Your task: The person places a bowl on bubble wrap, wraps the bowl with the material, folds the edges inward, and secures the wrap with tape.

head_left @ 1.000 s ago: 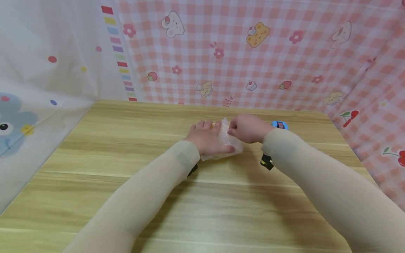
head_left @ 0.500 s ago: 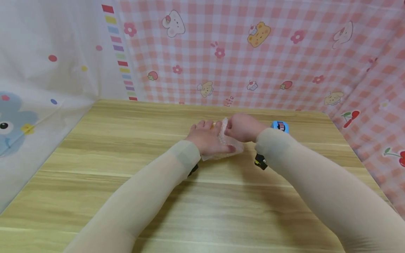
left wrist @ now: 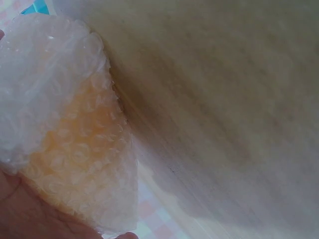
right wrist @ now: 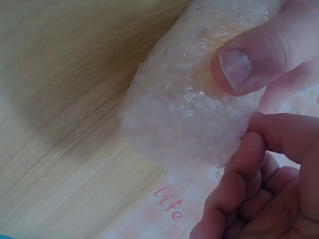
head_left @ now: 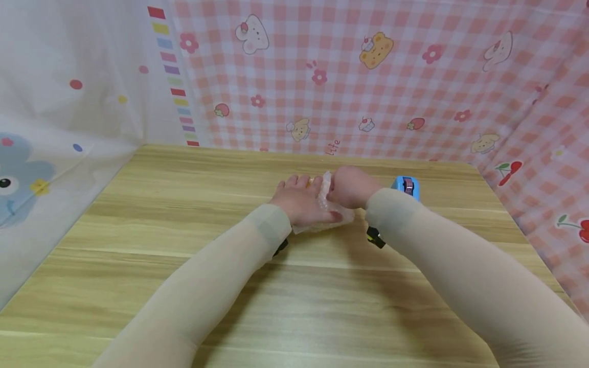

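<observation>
A bundle of clear bubble wrap (head_left: pixel 346 213) lies towards the back of the table, and an orange-yellow thing (left wrist: pixel 82 134) shows blurrily through its layers in the left wrist view. My left hand (head_left: pixel 300 205) holds the bundle from above, fingers spread over the far side and thumb along the near side. In the right wrist view the left thumb (right wrist: pixel 249 64) presses on the wrap. My right hand (head_left: pixel 350 187) pinches the wrap's edge between thumb and index finger, its other fingers (right wrist: pixel 224 194) curled in. What the orange-yellow thing is cannot be made out.
Just right of the right wrist stands a small blue object (head_left: pixel 411 186) with a dark roll-like part, resembling a tape dispenser; the sleeve partly covers it. The wood-grain table (head_left: pixel 184 204) meets a pink checked cloth (head_left: pixel 285 92) behind and at the right.
My right hand has shifted a little left, closer to the left hand, along the wrap's edge. More of the blue object shows beside the sleeve. The left hand stays still.
</observation>
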Motion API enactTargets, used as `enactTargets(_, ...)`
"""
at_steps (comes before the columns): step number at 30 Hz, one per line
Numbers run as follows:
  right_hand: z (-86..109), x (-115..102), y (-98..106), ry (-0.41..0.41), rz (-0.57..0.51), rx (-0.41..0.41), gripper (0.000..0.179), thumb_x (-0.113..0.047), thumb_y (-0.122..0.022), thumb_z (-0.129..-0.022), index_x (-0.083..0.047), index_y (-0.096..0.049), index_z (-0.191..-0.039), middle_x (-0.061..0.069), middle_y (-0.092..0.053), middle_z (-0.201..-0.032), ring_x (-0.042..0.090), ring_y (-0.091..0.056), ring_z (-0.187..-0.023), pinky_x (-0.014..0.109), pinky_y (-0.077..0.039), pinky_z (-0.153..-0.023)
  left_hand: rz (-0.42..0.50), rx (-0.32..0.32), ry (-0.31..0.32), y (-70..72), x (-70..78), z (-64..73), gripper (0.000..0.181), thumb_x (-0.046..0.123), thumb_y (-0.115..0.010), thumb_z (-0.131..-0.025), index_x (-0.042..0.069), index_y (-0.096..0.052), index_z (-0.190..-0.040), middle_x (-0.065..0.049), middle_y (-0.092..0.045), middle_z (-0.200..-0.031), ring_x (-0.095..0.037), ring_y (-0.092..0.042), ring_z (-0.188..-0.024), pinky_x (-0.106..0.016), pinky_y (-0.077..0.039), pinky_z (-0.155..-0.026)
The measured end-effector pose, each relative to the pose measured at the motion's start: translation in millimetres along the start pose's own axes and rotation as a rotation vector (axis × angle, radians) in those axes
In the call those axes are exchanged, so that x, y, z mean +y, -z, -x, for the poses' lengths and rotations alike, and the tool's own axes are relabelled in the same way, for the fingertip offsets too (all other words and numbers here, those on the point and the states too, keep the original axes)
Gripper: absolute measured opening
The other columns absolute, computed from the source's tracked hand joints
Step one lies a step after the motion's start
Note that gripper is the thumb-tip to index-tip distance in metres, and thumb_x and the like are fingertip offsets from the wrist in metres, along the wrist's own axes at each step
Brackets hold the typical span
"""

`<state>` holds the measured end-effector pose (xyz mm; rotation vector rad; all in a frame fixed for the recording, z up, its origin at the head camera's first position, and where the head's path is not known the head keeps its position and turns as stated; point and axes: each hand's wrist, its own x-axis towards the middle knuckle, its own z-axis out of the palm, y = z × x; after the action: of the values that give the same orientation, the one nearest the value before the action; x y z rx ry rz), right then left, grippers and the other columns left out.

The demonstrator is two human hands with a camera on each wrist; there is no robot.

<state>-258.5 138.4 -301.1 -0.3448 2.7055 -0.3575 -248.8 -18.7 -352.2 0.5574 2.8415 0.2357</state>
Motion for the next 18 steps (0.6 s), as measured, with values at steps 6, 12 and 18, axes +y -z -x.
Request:
enactTargets(6, -2.3, -0.9, -2.4, -0.005, 0.039, 0.022, 0.019, -0.021, -0.067, -0.1, -0.008, -0.075, -0.089, 0.007, -0.074, -0.087, 0.019, -0.063, -0.075, 0.031, -0.053, -0.072, -0.012, 0.009, -0.009, -0.1, 0.0, 0.1, 0.12, 0.095, -0.047, -0.081, 0.022, -0.014, -0.171, -0.008, -0.024, -0.174, -0.036, -0.018, -0.161, -0.06, -0.018, -0.13)
enactTargets(12, -5.3, -2.8, -4.4, 0.007, 0.123, 0.058, 0.016, -0.02, -0.069, -0.096, -0.006, -0.076, -0.09, 0.008, -0.074, -0.092, 0.021, -0.063, -0.079, 0.034, -0.053, -0.078, -0.009, -0.006, 0.0, 0.1, -0.3, -0.6, 0.121, 0.096, -0.047, -0.08, 0.024, -0.012, -0.171, -0.007, -0.022, -0.175, -0.036, -0.015, -0.162, -0.06, -0.016, -0.131)
enactTargets(18, -5.6, -4.3, -5.9, 0.0, 0.173, 0.08, 0.017, -0.02, -0.071, -0.093, -0.004, -0.076, -0.094, 0.01, -0.074, -0.096, 0.023, -0.063, -0.083, 0.037, -0.055, -0.083, -0.012, 0.019, -0.009, -1.6, -0.8, 0.2, 0.12, 0.094, -0.048, -0.081, 0.023, -0.014, -0.171, -0.008, -0.023, -0.174, -0.037, -0.017, -0.162, -0.06, -0.018, -0.13)
